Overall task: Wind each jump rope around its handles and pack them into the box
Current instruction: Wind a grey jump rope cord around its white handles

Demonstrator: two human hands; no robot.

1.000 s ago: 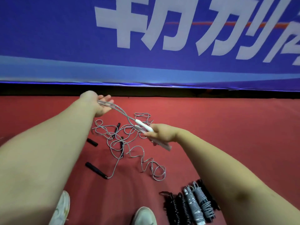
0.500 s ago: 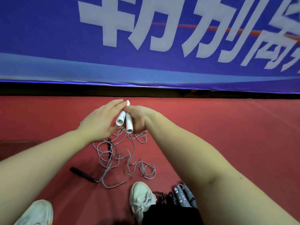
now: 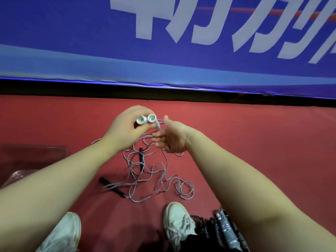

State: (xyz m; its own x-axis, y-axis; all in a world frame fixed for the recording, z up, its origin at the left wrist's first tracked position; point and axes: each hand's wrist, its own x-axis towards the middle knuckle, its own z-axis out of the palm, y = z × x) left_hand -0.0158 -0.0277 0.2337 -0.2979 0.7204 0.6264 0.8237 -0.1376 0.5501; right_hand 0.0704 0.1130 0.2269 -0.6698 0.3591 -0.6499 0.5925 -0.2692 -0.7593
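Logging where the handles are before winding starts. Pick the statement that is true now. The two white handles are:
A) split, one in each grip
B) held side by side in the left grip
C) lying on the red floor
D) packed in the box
B: the left grip is curled round both white handles, their round ends side by side and lifted above the red floor.

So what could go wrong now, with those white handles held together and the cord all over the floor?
The loose grey cord lies looped over a black rope handle, so winding may drag it up or knot. Only the left hand grips the two white plastic handles; they could slip apart. A loop near the white shoe could get stepped on.
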